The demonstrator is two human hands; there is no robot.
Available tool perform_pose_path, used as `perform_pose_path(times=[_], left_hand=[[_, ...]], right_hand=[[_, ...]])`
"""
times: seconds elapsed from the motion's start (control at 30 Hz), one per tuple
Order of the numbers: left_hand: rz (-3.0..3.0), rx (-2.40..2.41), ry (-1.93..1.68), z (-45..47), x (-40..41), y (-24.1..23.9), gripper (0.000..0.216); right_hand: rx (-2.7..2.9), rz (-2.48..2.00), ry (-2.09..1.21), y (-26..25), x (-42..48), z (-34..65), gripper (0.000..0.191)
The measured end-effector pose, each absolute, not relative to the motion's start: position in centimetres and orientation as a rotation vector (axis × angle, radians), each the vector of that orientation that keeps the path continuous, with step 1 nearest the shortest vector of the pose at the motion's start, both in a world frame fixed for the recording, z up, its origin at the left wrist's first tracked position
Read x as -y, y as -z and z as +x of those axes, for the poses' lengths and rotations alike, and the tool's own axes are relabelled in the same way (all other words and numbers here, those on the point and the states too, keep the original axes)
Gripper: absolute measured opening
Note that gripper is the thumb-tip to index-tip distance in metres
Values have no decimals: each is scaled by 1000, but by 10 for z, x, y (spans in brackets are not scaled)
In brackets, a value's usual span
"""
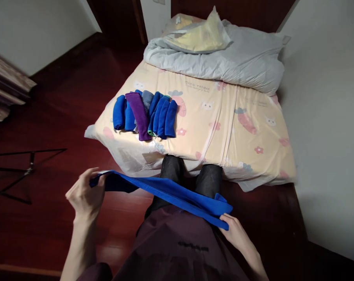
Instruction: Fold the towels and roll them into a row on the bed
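Note:
A blue towel [168,191] is stretched in a narrow folded strip between my two hands, in front of my legs. My left hand [84,193] pinches its left end, fingers closed on the cloth. At the lower right, my right hand [234,230] grips the other end of the strip. On the bed ahead lies a row of several rolled towels [144,113], mostly blue, with one purple towel [138,115] across them.
The bed [224,128] has a cream cartoon-print sheet; a grey duvet [224,58] and a yellow bagged item [199,35] lie at its head. A white wall [326,117] borders the right side. Dark red wooden floor [62,105] and a black metal stand [27,171] are on the left.

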State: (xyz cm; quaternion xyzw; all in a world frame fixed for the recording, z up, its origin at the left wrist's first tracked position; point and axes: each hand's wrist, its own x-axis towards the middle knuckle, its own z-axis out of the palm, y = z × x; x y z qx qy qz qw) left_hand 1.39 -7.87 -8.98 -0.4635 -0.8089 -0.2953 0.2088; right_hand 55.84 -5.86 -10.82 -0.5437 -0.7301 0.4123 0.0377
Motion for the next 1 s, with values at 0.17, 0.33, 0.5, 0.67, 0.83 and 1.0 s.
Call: perform_pose_path(times=[0.17,0.33,0.5,0.67,0.83,1.0], left_hand=[[-1147,2407,844,0,87,97,36],[-1378,2236,816,-6,89,92,25],[-1396,2170,743,-12,93,94,26],[-1318,2239,729,-20,102,97,27],[-1297,2185,673,-21,103,100,25],[-1381,2050,619,-3,86,86,20]], right_hand=[[2253,-1771,-1264,116,61,589,9],[2220,-1810,-1249,128,59,620,14],[2203,-1836,-1227,134,59,633,17],[2161,-1902,-1139,131,62,644,25],[1960,-1976,-1253,109,51,657,38],[1924,-1904,-1131,76,17,667,55]])
